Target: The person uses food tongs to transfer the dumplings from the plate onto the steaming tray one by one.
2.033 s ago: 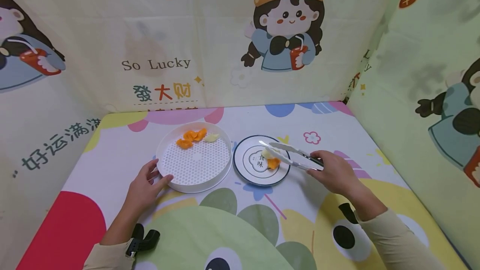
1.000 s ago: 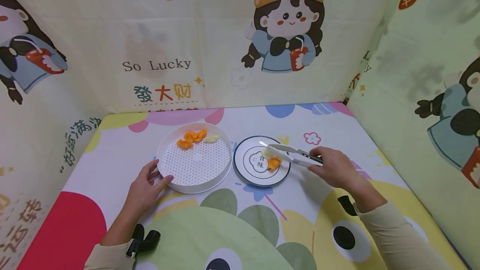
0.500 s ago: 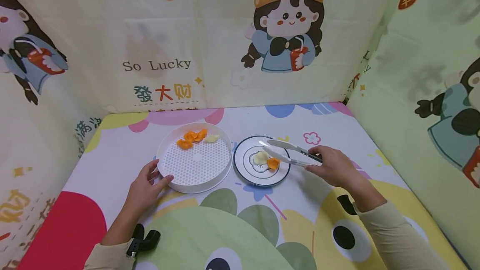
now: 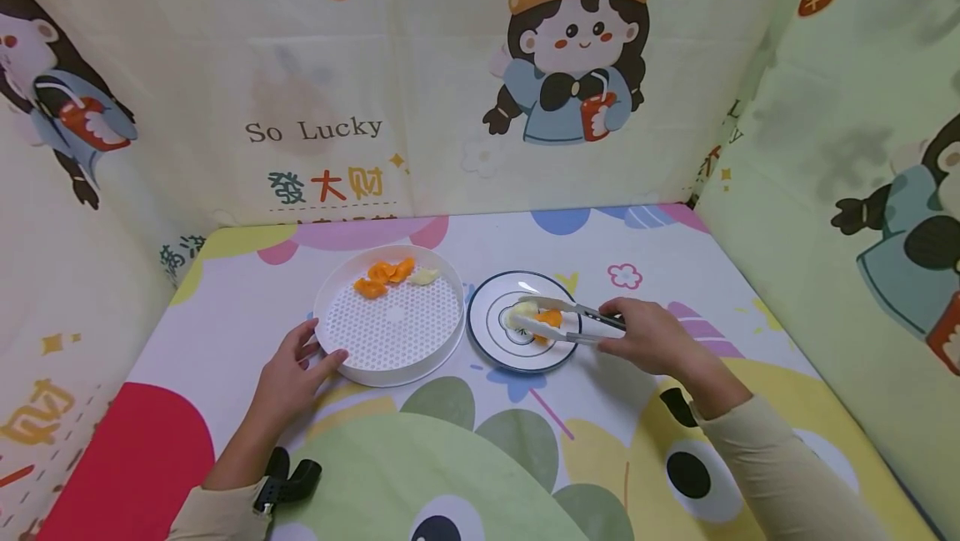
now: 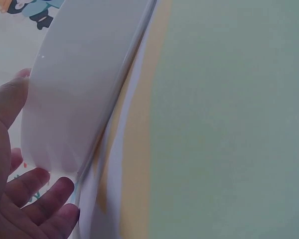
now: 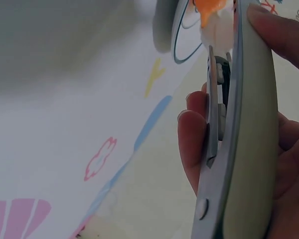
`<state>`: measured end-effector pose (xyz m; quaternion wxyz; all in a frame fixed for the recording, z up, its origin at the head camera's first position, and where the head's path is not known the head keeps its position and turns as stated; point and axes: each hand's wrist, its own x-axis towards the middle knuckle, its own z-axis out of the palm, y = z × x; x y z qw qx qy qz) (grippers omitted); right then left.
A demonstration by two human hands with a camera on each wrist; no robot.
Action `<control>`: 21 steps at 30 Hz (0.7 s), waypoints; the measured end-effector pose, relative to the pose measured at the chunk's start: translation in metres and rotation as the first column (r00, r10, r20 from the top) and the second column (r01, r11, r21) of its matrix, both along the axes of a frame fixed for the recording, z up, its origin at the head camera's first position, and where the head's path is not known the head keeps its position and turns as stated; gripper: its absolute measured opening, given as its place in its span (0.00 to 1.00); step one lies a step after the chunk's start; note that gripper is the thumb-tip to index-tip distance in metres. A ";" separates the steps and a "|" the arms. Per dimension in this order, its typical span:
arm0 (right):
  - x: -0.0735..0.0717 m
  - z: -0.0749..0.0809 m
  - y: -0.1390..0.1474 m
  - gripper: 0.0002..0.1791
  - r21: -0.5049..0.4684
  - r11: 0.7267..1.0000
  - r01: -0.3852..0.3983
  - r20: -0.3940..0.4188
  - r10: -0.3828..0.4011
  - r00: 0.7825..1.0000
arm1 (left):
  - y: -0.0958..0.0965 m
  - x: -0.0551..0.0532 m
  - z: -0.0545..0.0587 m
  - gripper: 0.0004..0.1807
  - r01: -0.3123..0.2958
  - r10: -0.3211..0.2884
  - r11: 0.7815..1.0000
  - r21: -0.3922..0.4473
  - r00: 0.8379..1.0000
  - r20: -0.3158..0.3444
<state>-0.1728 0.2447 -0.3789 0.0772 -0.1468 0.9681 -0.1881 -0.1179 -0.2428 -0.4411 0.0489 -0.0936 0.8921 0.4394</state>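
Note:
In the head view my left hand (image 4: 296, 366) rests at the near-left outer wall of a round white steamer tray (image 4: 390, 376) with a perforated bottom. The left wrist view shows the thumb at its rim and the other fingers loosely bent beside it. My right hand (image 4: 648, 337) grips metal tongs (image 6: 254, 124) by their handles. Their arms reach low over a small white plate (image 4: 487, 345) with dark rings. One pale dumpling-like piece (image 4: 522, 313) lies near the tong tips, and an orange piece (image 4: 550, 318) sits farther back between the arms.
Several orange pieces (image 4: 382, 273) and one pale piece (image 4: 423, 277) lie at the back of the tray. A patterned cloth (image 4: 360, 466) covers the table. Printed fabric walls (image 4: 442, 91) stand behind and at both sides.
The pale piece on the plate has shifted left and come free of the tongs. The tongs first drew back, then moved left and lower over both pieces. My left hand has stayed put.

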 end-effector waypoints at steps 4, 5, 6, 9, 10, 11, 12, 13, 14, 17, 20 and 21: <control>0.000 0.000 -0.002 0.25 -0.009 1.000 0.000 -0.025 0.000 1.000 | 0.000 0.000 -0.001 0.52 0.001 -0.001 1.000 -0.001 1.000 -0.004; 0.000 0.000 -0.002 0.24 -0.013 1.000 0.001 -0.030 -0.002 1.000 | 0.000 -0.001 -0.001 0.52 0.002 -0.002 1.000 -0.002 1.000 -0.005; 0.001 0.001 -0.002 0.24 -0.017 1.000 0.003 -0.034 -0.003 0.999 | 0.000 -0.001 -0.001 0.52 0.003 -0.003 1.000 -0.003 1.000 -0.006; 0.002 0.003 -0.004 0.23 -0.031 0.999 0.007 -0.044 -0.008 0.999 | 0.000 -0.001 -0.001 0.52 0.003 -0.003 1.000 -0.004 1.000 -0.008; 0.003 0.004 -0.004 0.23 -0.035 0.999 0.008 -0.049 -0.010 0.999 | 0.000 -0.001 0.000 0.52 0.004 -0.004 1.000 -0.003 1.000 -0.008; 0.003 0.005 -0.004 0.23 -0.039 0.999 0.010 -0.053 -0.012 0.999 | 0.000 -0.001 0.000 0.52 0.004 -0.004 1.000 -0.002 1.000 -0.006; 0.003 0.005 -0.004 0.24 -0.042 0.999 0.012 -0.056 -0.014 0.998 | 0.000 0.000 0.000 0.52 0.003 -0.003 1.000 -0.001 1.000 -0.002; 0.003 0.005 -0.005 0.24 -0.044 0.999 0.013 -0.063 -0.016 0.998 | 0.000 0.000 0.000 0.52 0.001 -0.001 1.000 -0.001 1.000 0.003; 0.003 0.006 -0.005 0.24 -0.047 0.999 0.016 -0.066 -0.019 0.998 | 0.001 0.000 0.001 0.53 -0.001 0.001 1.000 -0.001 1.000 0.008; 0.004 0.007 -0.006 0.24 -0.054 0.998 0.023 -0.070 -0.027 0.997 | 0.001 0.000 0.001 0.53 -0.005 0.005 1.000 -0.004 1.000 0.019; 0.004 0.009 -0.009 0.25 -0.062 0.998 0.030 -0.066 -0.034 0.997 | 0.002 0.000 0.001 0.52 -0.006 0.006 1.000 -0.008 1.000 0.016; 0.004 0.010 -0.010 0.25 -0.064 0.997 0.031 -0.065 -0.035 0.997 | 0.002 0.000 0.001 0.52 -0.006 0.006 1.000 -0.008 1.000 0.014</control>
